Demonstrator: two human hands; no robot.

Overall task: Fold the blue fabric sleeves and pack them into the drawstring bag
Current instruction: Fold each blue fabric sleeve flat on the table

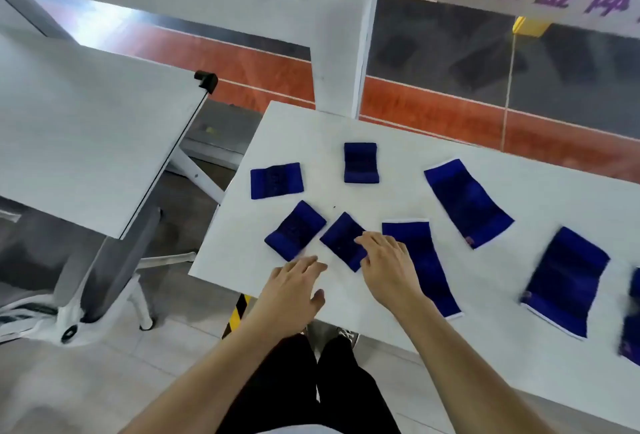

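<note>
1. Blue fabric sleeves lay scattered over a white table [398,191]; no drawstring bag appeared in the head view.
2. Four short folded pieces sat toward the left: one folded sleeve [276,180] at the far left, another [361,162] beyond it toward the table's far edge, a third [295,229] angled nearer the front edge, and a fourth [341,239] just beside that.
3. The right hand [386,265] rested palm down with fingers spread and flat, fingertips on the fourth piece; it gripped nothing.
4. The left hand [294,286] hovered or rested at the table's front edge, fingers loosely extended and empty.
5. A long unfolded sleeve [424,260] lay partly under the right wrist.
6. Two more long sleeves [468,202] [564,281] lay further right, well apart.
7. Another blue piece [632,326] was cut off at the right border.
</note>
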